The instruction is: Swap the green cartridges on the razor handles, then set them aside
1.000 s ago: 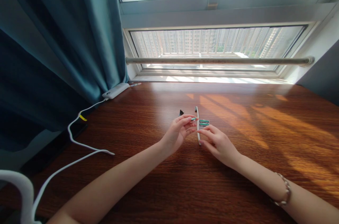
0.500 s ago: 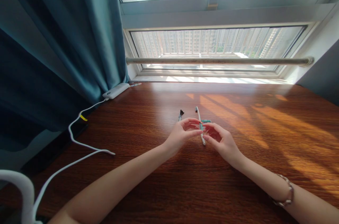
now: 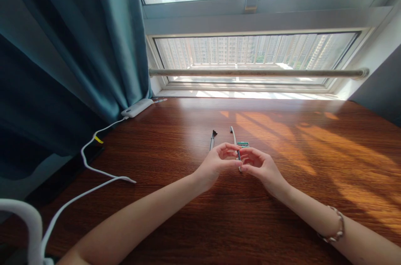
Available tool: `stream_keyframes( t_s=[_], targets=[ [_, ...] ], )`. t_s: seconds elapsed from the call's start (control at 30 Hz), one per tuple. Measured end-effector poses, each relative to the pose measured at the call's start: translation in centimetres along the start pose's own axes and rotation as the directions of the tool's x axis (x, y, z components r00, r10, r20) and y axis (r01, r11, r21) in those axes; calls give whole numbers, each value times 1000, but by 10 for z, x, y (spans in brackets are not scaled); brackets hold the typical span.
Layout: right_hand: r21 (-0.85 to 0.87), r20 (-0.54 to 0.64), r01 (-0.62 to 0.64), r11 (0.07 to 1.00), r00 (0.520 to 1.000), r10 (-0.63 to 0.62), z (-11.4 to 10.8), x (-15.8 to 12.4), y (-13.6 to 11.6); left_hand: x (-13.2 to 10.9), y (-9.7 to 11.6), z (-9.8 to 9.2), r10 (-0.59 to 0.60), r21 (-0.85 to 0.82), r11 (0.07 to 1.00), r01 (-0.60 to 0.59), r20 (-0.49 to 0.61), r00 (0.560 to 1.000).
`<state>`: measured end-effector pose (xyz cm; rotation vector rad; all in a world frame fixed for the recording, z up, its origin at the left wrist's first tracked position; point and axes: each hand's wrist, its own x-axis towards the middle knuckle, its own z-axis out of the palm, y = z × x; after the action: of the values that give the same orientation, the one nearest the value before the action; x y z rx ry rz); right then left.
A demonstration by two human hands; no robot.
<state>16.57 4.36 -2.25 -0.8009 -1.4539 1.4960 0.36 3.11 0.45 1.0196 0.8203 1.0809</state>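
The window [image 3: 250,54] runs along the far edge of the table [image 3: 175,223], with a pale rod [image 3: 282,73] across its lower pane. The teal curtain [image 3: 62,48] hangs down over the table's left edge. The table is dark wood, and sun falls in stripes across its right half. A white cable [image 3: 90,167] loops over its left side, up to a white power bank [image 3: 137,107] at the far left corner.

My left hand [image 3: 216,165] and right hand [image 3: 261,167] meet over the middle of the table, fingertips pinched together on a thin white handle [image 3: 233,132]. Its top end points toward the far edge. The part inside my fingers is hidden.

A bracelet [image 3: 336,228] sits on my right wrist, toward the table's near right. A small green-striped pack [image 3: 242,144] lies on the table, just beyond my right fingers. A little black-tipped tool [image 3: 212,140] lies on the wood just beyond my left hand.
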Motion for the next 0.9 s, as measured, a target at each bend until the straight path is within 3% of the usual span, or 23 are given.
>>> stream_keyframes(
  t_s=[0.17, 0.3, 0.37, 0.47, 0.6, 0.9],
  targets=[
    [-70, -24, 24, 997, 999, -25, 2, -2, 0, -6, -6, 7, -3, -64, 998, 1, -30, 1000],
    [-257, -85, 85, 963, 990, -110, 0, -2, -7, -7, -10, 7, -61, -143, 988, 52, -59, 996],
    [-417, -84, 139, 898, 978, -190, -3, -1, -13, -7, -10, 6, -117, -154, 982, 109, -45, 992],
    [-618, 29, 256, 743, 952, -303, -6, -1, -23, -8, -9, 6, -197, -127, 971, 202, 51, 979],
    [-698, 129, 344, 628, 923, -362, -6, -7, -28, -12, -7, 9, -223, -88, 968, 234, 120, 967],
    [-604, 124, 340, 721, 934, -336, -4, -27, -26, -19, -7, 16, -242, -82, 961, 262, 198, 950]
  ],
)
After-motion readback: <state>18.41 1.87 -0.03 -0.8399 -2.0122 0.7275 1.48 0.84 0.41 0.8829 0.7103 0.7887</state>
